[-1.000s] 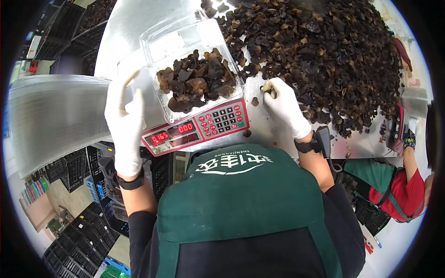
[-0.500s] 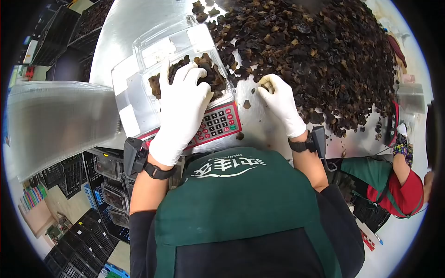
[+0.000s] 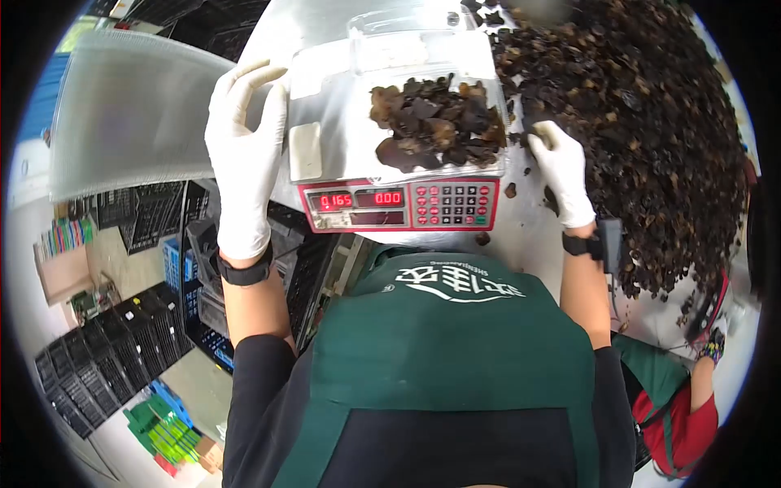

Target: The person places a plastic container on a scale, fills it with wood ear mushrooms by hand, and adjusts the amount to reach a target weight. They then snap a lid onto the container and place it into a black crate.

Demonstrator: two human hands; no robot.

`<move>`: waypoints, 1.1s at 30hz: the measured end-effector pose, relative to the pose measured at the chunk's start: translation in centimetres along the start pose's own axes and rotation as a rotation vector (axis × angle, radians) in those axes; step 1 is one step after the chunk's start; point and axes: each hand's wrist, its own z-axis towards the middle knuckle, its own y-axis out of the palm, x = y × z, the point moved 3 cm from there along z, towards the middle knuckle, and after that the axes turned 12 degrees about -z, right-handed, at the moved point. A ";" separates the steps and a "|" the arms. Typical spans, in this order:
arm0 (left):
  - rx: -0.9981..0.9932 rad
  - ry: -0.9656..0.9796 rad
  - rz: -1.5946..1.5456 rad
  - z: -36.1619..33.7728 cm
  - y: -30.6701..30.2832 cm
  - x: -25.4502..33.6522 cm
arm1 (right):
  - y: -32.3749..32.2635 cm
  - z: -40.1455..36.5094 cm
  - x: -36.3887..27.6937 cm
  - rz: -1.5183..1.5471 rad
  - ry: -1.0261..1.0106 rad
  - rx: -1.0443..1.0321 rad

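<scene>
A red-and-white digital scale (image 3: 399, 205) with lit red digits stands before me. On it lies an open clear plastic box (image 3: 342, 98) holding a heap of brown-black wood ear mushrooms (image 3: 435, 122). My left hand (image 3: 244, 134), in a white glove, is raised at the box's left side, empty, its thumb apart from the curved fingers. At the right of the scale, my gloved right hand (image 3: 563, 171) is closed, thumb and fingers drawn together at the edge of a large pile of wood ear mushrooms (image 3: 643, 138). Whatever its fingertips hold cannot be made out.
To the left stands a tall stack of clear plastic containers (image 3: 138, 122). Black crates (image 3: 114, 350) are lined up on the floor at lower left. A person in a red sleeve (image 3: 691, 439) is at the lower right. Stray mushroom bits (image 3: 510, 190) dot the metal table.
My left hand has come off the mushrooms in the box and moved left, uncovering the scale's display. My right hand stays by the pile. The view has shifted, so the scale appears farther right.
</scene>
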 end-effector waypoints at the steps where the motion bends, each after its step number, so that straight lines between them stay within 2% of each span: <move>1: -0.020 -0.033 0.015 -0.2 -0.1 -0.3 | -0.6 0.0 0.1 0.017 0.024 -0.012; 5: -0.070 -0.102 0.003 -0.9 1.5 -1.7 | -2.4 0.5 -0.6 0.164 0.007 0.046; 6: -0.080 -0.109 -0.015 -0.9 2.1 -2.1 | -3.4 0.7 -2.2 0.279 0.080 -0.028; 8: -0.117 -0.233 -0.054 -0.6 3.2 -2.4 | -5.5 1.0 -6.1 0.300 0.039 -0.008; 10: -0.142 -0.275 -0.070 0.1 4.2 -2.7 | -6.5 1.2 -9.4 0.300 -0.087 0.037; 11: -0.148 -0.260 -0.066 0.5 4.9 -3.2 | -6.0 1.5 -10.1 0.323 -0.245 0.114; 12: -0.154 -0.244 -0.065 0.9 5.8 -3.8 | -6.7 1.1 -12.2 0.405 -0.260 0.040; 13: -0.180 -0.232 -0.090 1.4 6.8 -5.0 | -6.3 1.4 -13.1 0.254 -0.461 0.157; 14: -0.201 -0.222 0.008 2.0 7.7 -5.6 | -6.2 1.4 -14.0 0.175 -0.491 0.120; 16: -0.238 -0.206 0.209 3.2 9.1 -6.2 | -4.2 1.5 -14.3 0.112 -0.645 0.218; 18: -0.234 -0.192 0.253 4.0 11.2 -7.7 | -3.8 1.3 -14.6 0.037 -0.654 0.232; 19: -0.233 -0.188 0.277 4.1 11.8 -8.3 | -4.7 0.9 -14.8 0.057 -0.566 0.109; 23: -0.130 -0.324 -0.153 3.7 11.4 -7.3 | -6.3 1.1 -12.4 0.326 -0.395 0.109; 25: -0.074 -0.325 -0.405 2.8 9.8 -6.5 | -7.6 0.5 -10.6 0.379 -0.174 0.086; 26: -0.096 -0.289 -0.401 2.4 9.0 -5.3 | -7.6 0.2 -9.1 0.406 -0.063 0.082; 28: -0.134 -0.219 -0.390 2.1 7.0 -1.8 | -6.5 -0.5 -6.0 0.428 0.025 0.103; 32: -0.196 -0.353 -0.418 -0.3 4.4 -0.8 | -4.8 -2.8 -4.6 0.660 0.164 -0.172; 33: -0.259 -0.308 -0.352 -1.0 4.0 -0.2 | -4.4 -3.2 -4.6 0.706 0.188 -0.230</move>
